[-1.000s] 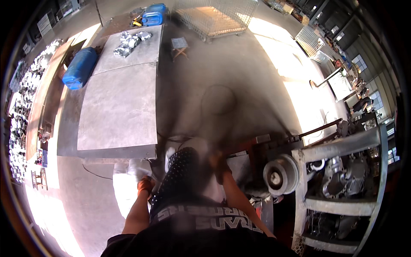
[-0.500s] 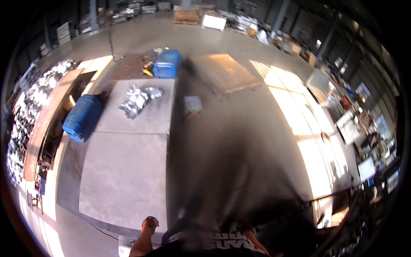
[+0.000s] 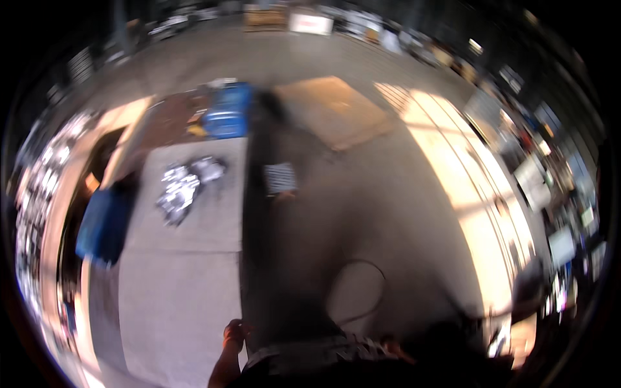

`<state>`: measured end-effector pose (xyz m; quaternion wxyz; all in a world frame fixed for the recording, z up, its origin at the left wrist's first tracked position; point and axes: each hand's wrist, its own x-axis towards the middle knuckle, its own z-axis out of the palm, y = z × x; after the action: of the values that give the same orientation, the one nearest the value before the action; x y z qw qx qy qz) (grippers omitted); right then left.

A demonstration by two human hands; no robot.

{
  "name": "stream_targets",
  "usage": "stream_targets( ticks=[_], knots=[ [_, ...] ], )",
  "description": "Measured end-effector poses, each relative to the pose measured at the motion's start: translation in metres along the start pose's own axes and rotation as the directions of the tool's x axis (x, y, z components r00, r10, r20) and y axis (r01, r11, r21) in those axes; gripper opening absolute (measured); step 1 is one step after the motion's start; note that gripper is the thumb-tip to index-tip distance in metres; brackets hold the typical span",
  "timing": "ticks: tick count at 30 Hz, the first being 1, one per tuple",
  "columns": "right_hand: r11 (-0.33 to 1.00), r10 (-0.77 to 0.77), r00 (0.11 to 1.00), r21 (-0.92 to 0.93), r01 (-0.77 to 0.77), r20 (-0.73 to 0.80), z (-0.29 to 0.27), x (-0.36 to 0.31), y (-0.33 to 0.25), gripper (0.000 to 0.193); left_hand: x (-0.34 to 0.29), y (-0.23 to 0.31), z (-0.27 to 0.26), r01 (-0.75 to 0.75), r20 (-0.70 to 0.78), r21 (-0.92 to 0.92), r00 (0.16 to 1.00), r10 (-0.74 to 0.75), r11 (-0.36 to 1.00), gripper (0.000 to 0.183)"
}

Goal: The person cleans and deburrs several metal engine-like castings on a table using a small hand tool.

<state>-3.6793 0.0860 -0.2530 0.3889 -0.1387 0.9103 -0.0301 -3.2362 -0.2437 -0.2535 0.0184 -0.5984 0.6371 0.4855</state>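
My left hand (image 3: 235,331) is low in the view, over the right edge of a grey-topped table (image 3: 181,297). Its fingers look partly curled, but blur hides whether it holds anything. My right hand (image 3: 396,347) is a dark, smeared patch beside my dark shirt, its fingers not readable. Crumpled silvery pieces (image 3: 179,194) lie on the far part of the tabletop, well away from both hands. A blue plastic drum (image 3: 103,226) lies at the table's left side. Another blue drum (image 3: 228,111) is at its far end, beside something yellow.
Right of the table, a small pale ribbed piece (image 3: 280,178) and a thin dark loop (image 3: 381,275) are on the floor. Farther off lies a flat brown board or pallet (image 3: 333,107). Shiny scrap (image 3: 39,213) is heaped at the far left; cluttered equipment lines the right.
The table, silvery pieces and drums appear lower and farther left. More of the floor loop shows. My left hand has shifted slightly right, and the view is more blurred.
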Motion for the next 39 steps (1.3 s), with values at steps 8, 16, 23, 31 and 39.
stream_targets(
  ticks=[8, 16, 23, 31, 39],
  knots=[
    [0.984, -0.169, 0.985, -0.06, 0.166, -0.041, -0.109, 0.158, -0.169, 0.024, 0.162, 0.139, 0.041, -0.135, 0.176, 0.329, 0.981, 0.079, 0.935, 0.037],
    [0.86, -0.508, 0.857, -0.092, 0.501, -0.088, -0.194, 0.261, -0.42, 0.026, 0.28, 0.196, 0.012, 0.007, 0.088, 0.206, 0.996, -0.026, 0.978, 0.037],
    [0.838, -0.282, 0.897, -0.367, 0.404, 0.341, -0.19, 0.393, -0.457, 0.03, 0.267, 0.121, 0.027, 0.2, 0.007, 0.06, 0.98, -0.201, 0.978, 0.038],
    [0.632, -0.382, 0.867, -0.593, 0.499, 0.321, -0.257, 0.462, -0.62, 0.03, 0.371, 0.303, 0.007, 0.366, -0.199, -0.262, 0.885, -0.421, 0.893, 0.022],
    [0.563, -0.588, 0.699, -0.415, 0.715, 0.408, -0.201, 0.725, -0.692, 0.037, 0.494, 0.403, 0.186, 0.187, -0.015, -0.254, 0.98, -0.197, 0.949, 0.024]
  ],
)
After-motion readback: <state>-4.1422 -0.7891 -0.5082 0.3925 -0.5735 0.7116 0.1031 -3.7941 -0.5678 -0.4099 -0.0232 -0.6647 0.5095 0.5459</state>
